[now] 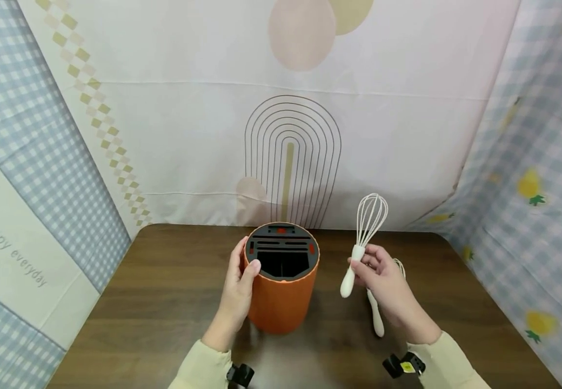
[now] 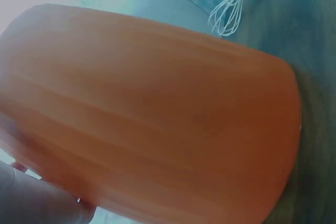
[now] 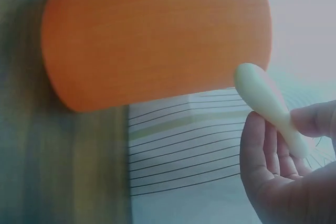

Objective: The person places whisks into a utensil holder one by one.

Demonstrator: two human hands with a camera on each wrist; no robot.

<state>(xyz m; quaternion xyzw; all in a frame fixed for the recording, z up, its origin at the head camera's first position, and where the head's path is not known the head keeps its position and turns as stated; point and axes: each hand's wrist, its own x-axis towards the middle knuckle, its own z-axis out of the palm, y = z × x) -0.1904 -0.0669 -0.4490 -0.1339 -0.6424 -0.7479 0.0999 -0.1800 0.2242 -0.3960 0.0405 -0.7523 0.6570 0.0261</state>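
Observation:
An orange round utensil holder (image 1: pixel 283 305) stands upright on the table; its dark slotted top (image 1: pixel 281 243) has a large opening at the near side. My left hand (image 1: pixel 234 292) grips its left side, thumb at the rim and fingers partly hidden behind. To the right, my right hand (image 1: pixel 390 281) pinches a white whisk (image 1: pixel 359 254) by its handle above the table, wires up. In the right wrist view the handle's rounded end (image 3: pixel 257 90) juts out between thumb and fingers. Beneath that hand lies a second white whisk (image 1: pixel 376 316), partly covered by it.
The brown wooden table (image 1: pixel 164 302) reaches back to a patterned cloth (image 1: pixel 188 151). Blue checked cloths hang at both sides, the right one (image 1: pixel 495 216) printed with yellow fruit. A dark wrist camera (image 1: pixel 240 374) sits on the left sleeve.

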